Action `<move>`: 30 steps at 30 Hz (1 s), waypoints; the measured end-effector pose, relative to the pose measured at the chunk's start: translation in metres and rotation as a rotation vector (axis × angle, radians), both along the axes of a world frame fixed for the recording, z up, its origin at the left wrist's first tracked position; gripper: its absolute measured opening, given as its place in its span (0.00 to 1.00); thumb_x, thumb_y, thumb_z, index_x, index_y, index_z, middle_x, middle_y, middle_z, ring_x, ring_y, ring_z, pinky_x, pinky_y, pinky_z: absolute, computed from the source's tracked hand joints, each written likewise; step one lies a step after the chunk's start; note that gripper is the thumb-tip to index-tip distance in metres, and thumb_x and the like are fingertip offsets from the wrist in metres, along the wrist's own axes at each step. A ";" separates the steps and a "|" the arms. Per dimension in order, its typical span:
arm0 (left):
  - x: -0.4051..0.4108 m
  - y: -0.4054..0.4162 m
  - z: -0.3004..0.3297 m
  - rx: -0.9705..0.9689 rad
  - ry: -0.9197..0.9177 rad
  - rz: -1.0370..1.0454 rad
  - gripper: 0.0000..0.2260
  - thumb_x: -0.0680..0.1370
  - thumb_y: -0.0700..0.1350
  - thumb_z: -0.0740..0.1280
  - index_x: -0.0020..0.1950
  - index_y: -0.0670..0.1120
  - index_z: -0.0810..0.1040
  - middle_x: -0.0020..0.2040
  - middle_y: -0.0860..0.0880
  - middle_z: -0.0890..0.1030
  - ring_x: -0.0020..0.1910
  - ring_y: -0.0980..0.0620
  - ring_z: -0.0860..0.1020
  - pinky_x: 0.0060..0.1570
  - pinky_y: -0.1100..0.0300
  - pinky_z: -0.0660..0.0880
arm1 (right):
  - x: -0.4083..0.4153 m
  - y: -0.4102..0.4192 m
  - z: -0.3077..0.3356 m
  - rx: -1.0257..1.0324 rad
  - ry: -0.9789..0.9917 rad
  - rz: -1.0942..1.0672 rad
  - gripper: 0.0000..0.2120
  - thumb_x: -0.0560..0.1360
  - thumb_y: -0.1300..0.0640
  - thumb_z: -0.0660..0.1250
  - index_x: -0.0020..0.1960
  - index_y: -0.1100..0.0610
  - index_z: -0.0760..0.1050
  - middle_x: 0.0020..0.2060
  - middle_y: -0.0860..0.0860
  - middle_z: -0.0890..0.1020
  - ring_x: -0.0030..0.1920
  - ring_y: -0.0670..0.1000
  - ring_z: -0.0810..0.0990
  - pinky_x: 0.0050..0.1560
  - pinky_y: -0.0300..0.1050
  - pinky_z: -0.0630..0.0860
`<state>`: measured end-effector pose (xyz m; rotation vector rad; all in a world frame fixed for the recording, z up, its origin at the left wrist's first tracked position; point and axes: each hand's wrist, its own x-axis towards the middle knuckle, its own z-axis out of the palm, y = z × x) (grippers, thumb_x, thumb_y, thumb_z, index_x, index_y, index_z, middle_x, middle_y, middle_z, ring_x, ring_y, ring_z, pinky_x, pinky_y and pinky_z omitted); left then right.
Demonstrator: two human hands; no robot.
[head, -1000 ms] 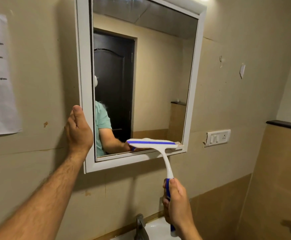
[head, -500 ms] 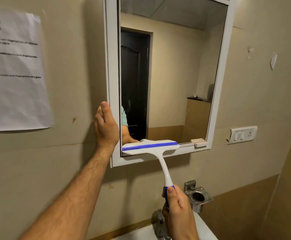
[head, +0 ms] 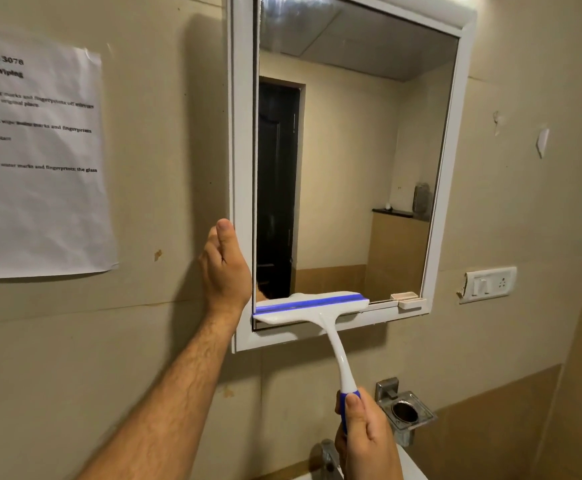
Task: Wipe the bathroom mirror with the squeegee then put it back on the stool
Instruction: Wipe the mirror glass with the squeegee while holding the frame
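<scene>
The white-framed mirror (head: 348,174) hangs on the beige wall in front of me. A white squeegee (head: 312,308) with a blue strip lies with its blade across the bottom left of the glass, just above the lower frame. My right hand (head: 365,434) grips its blue handle end below the mirror. My left hand (head: 225,268) presses flat against the mirror's left frame edge, thumb up, holding nothing. No stool is in view.
A printed paper sheet (head: 33,161) is stuck to the wall at left. A metal holder (head: 404,412) juts from the wall under the mirror, above a tap (head: 327,453) and white basin corner. A switch plate (head: 488,284) sits at right.
The squeegee blade has slid left along the bottom of the glass, from the right corner to the left corner. My view has shifted left. My left hand stays on the frame.
</scene>
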<state>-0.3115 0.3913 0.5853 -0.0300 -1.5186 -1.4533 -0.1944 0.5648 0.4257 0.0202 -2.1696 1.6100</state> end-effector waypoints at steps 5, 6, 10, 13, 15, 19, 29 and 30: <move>0.003 0.000 0.002 -0.018 0.010 -0.015 0.29 0.80 0.61 0.48 0.63 0.42 0.75 0.60 0.44 0.78 0.50 0.69 0.68 0.42 0.86 0.56 | 0.003 0.003 -0.005 0.067 0.002 -0.045 0.15 0.82 0.54 0.55 0.40 0.58 0.73 0.26 0.51 0.70 0.30 0.54 0.72 0.35 0.46 0.67; 0.003 0.000 0.002 -0.018 0.008 -0.020 0.28 0.80 0.61 0.48 0.63 0.42 0.75 0.60 0.44 0.78 0.49 0.71 0.66 0.41 0.87 0.56 | 0.003 0.004 -0.004 0.079 0.005 -0.048 0.15 0.81 0.53 0.55 0.39 0.57 0.73 0.26 0.51 0.71 0.30 0.53 0.73 0.35 0.45 0.67; 0.005 0.000 0.003 -0.016 0.009 -0.032 0.28 0.80 0.61 0.48 0.64 0.42 0.75 0.60 0.45 0.78 0.48 0.73 0.64 0.41 0.86 0.57 | 0.007 0.007 0.002 0.100 0.000 -0.047 0.16 0.81 0.51 0.54 0.39 0.54 0.72 0.27 0.49 0.71 0.30 0.51 0.72 0.35 0.46 0.67; 0.005 0.000 0.003 -0.029 -0.002 -0.019 0.29 0.79 0.62 0.47 0.64 0.43 0.75 0.61 0.45 0.77 0.50 0.68 0.68 0.43 0.83 0.57 | 0.008 0.009 0.003 0.095 -0.031 -0.023 0.15 0.82 0.49 0.53 0.40 0.53 0.72 0.29 0.49 0.71 0.32 0.49 0.71 0.36 0.46 0.69; 0.005 0.000 0.004 -0.029 -0.006 -0.011 0.29 0.80 0.61 0.47 0.65 0.42 0.74 0.62 0.44 0.77 0.55 0.60 0.69 0.43 0.85 0.56 | 0.010 0.010 0.004 0.093 -0.040 -0.008 0.16 0.82 0.47 0.52 0.40 0.51 0.71 0.29 0.48 0.71 0.32 0.49 0.70 0.34 0.45 0.68; 0.007 -0.001 0.004 -0.032 0.007 0.007 0.30 0.79 0.62 0.47 0.64 0.42 0.75 0.61 0.44 0.77 0.56 0.57 0.69 0.47 0.80 0.59 | 0.012 0.012 0.007 0.109 -0.015 0.002 0.16 0.81 0.46 0.52 0.39 0.51 0.70 0.28 0.48 0.70 0.31 0.48 0.68 0.34 0.48 0.67; 0.010 -0.007 0.037 -0.070 -0.092 -0.058 0.25 0.81 0.60 0.47 0.67 0.46 0.69 0.63 0.45 0.74 0.59 0.48 0.71 0.47 0.71 0.57 | 0.017 0.024 0.071 -0.068 0.098 0.084 0.17 0.79 0.42 0.53 0.41 0.52 0.71 0.26 0.48 0.67 0.27 0.49 0.65 0.33 0.50 0.63; 0.012 -0.007 0.055 -0.087 -0.077 -0.039 0.23 0.81 0.61 0.48 0.64 0.48 0.70 0.57 0.46 0.75 0.50 0.50 0.73 0.40 0.72 0.57 | 0.012 0.025 0.094 -0.079 0.146 0.080 0.17 0.79 0.42 0.53 0.41 0.52 0.71 0.27 0.50 0.68 0.28 0.49 0.65 0.33 0.50 0.63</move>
